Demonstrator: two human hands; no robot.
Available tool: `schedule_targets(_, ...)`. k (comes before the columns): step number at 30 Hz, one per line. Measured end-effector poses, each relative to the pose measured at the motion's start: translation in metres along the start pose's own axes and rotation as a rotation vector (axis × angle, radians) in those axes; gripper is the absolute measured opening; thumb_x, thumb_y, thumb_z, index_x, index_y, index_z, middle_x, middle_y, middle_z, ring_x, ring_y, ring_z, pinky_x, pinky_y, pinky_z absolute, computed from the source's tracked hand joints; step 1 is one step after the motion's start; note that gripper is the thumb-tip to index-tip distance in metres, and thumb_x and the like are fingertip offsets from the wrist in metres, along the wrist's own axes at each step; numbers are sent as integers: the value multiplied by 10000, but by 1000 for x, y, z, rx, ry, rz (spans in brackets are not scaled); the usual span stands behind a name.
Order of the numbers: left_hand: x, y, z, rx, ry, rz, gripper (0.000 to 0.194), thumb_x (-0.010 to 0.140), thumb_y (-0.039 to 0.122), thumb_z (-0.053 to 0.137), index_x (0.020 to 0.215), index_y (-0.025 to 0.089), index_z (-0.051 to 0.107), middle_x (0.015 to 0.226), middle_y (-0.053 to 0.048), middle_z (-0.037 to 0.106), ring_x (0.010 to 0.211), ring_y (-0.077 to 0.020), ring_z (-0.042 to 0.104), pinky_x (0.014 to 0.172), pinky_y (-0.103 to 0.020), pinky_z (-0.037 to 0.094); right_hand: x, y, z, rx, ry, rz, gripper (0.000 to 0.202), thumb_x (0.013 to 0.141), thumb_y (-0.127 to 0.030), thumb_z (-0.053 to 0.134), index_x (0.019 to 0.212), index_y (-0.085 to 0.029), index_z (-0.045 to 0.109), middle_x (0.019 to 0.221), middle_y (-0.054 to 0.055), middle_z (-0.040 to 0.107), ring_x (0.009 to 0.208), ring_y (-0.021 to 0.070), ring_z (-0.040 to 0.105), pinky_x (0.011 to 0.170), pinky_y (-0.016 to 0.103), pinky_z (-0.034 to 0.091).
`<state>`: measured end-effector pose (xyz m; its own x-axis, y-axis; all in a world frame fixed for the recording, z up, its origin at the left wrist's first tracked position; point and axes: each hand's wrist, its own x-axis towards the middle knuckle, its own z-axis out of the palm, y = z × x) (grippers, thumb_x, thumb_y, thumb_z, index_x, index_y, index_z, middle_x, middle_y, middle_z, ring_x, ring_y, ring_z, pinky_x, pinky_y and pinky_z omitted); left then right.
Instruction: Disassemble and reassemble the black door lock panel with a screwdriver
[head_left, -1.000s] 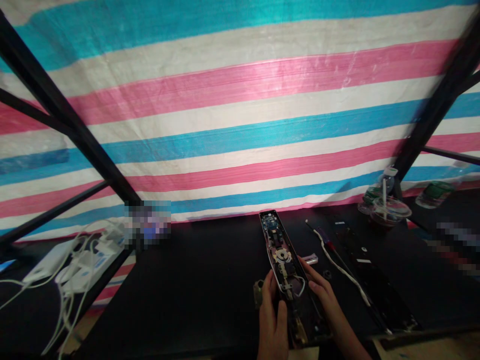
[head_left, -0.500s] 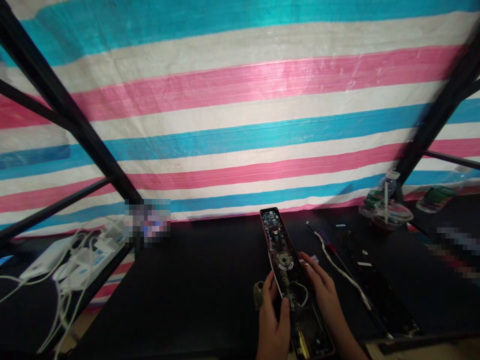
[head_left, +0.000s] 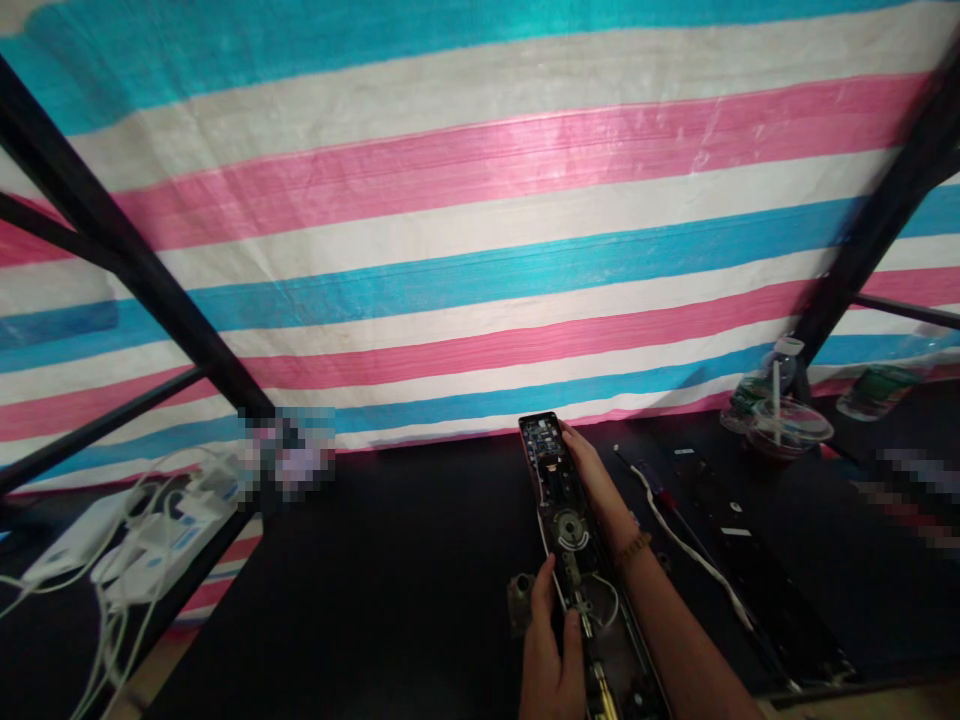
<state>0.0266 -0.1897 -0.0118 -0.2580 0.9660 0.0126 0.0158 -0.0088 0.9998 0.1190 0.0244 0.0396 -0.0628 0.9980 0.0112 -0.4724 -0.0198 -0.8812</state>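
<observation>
A long, narrow electronic device with its casing opened (head_left: 551, 505) lies lengthwise before me. Inside show a circuit board at the far end, a round metal plate, a looped white wire and a gold-coloured part near me. My left hand (head_left: 551, 640) grips its near left side, thumb over the rim and fingers along the outer edge. Higher up, my right hand (head_left: 587, 468) is closed around the right edge beside the circuit board; its fingertips are partly hidden. A small metal piece (head_left: 520, 603) sits just left of the device.
On the black table (head_left: 360, 580), a white cable (head_left: 697, 550), a screwdriver (head_left: 660, 487) and a long dark panel (head_left: 772, 590) lie to the right. A plastic cup with straw (head_left: 791, 430) and bottles (head_left: 877, 390) stand behind. White power strips (head_left: 161, 545) with cords are at left.
My right hand has slid from the middle of the device's right edge to its far end. My left hand keeps its hold near the same spot. The view has shifted slightly.
</observation>
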Motion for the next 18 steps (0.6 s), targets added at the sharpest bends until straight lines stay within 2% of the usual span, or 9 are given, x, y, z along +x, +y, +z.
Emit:
schedule_targets(3, 0, 4, 0, 22, 9, -10, 565, 946, 515, 486, 1412, 199, 535, 1512, -133, 513, 1433, -299, 429, 1227, -459, 251, -5, 5, -1, 8, -27, 3, 598, 799, -433, 726, 1362, -262, 623, 1207, 22, 738, 1155, 294, 665, 1001, 437, 521)
schedule_targets(6, -4, 4, 4, 41, 15, 51, 539, 959, 501, 466, 1404, 208, 547, 1571, -120, 437, 1476, -290, 364, 1235, -453, 247, -6, 8, -3, -5, -29, -9, 629, 770, -459, 750, 1352, -248, 638, 1167, 29, 754, 1165, 308, 658, 1020, 451, 508)
schedule_targets(9, -9, 3, 7, 57, 61, 105, 505, 958, 495, 480, 1380, 228, 562, 1605, -110, 379, 1487, -293, 341, 1226, -455, 276, -2, 11, -4, -11, -12, -38, 607, 768, -518, 746, 1308, -248, 672, 1218, 36, 733, 1210, 309, 630, 1045, 455, 491)
schedule_targets(11, -5, 8, 0, 67, 114, 151, 474, 967, 481, 475, 1367, 241, 557, 1600, -114, 387, 1471, -299, 370, 1207, -464, 309, 2, 12, -5, -18, 3, -64, 581, 784, -553, 728, 1274, -243, 694, 1261, 43, 713, 1239, 300, 613, 1076, 449, 466)
schedule_targets(13, 14, 20, -20, 94, 186, 232, 438, 982, 449, 460, 1355, 238, 548, 1580, -127, 416, 1436, -303, 422, 1182, -471, 342, 4, 13, -6, -35, 11, -76, 588, 784, -581, 723, 1255, -230, 705, 1287, 53, 699, 1259, 299, 598, 1102, 453, 441)
schedule_targets(14, 32, 28, -36, 140, 240, 278, 420, 975, 429, 488, 1346, 241, 547, 1567, -128, 433, 1393, -301, 473, 1164, -466, 362, 4, 14, -6, -43, 12, -76, 602, 778, -592, 727, 1255, -225, 705, 1302, 58, 690, 1272, 303, 587, 1108, 458, 434)
schedule_targets(16, 80, 49, -77, 228, 339, 371, 443, 947, 394, 553, 1359, 235, 513, 1545, -138, 445, 1289, -288, 557, 1084, -449, 442, 3, 14, -6, -45, 13, -71, 631, 762, -595, 747, 1271, -225, 699, 1336, 67, 666, 1301, 321, 561, 1110, 475, 430)
schedule_targets(18, 139, 69, -127, 298, 503, 442, 509, 918, 368, 589, 1377, 187, 461, 1470, -162, 490, 1198, -269, 602, 1037, -439, 473, 1, 14, -6, -33, 11, -57, 638, 758, -584, 761, 1286, -232, 692, 1351, 71, 654, 1311, 337, 550, 1109, 493, 428)
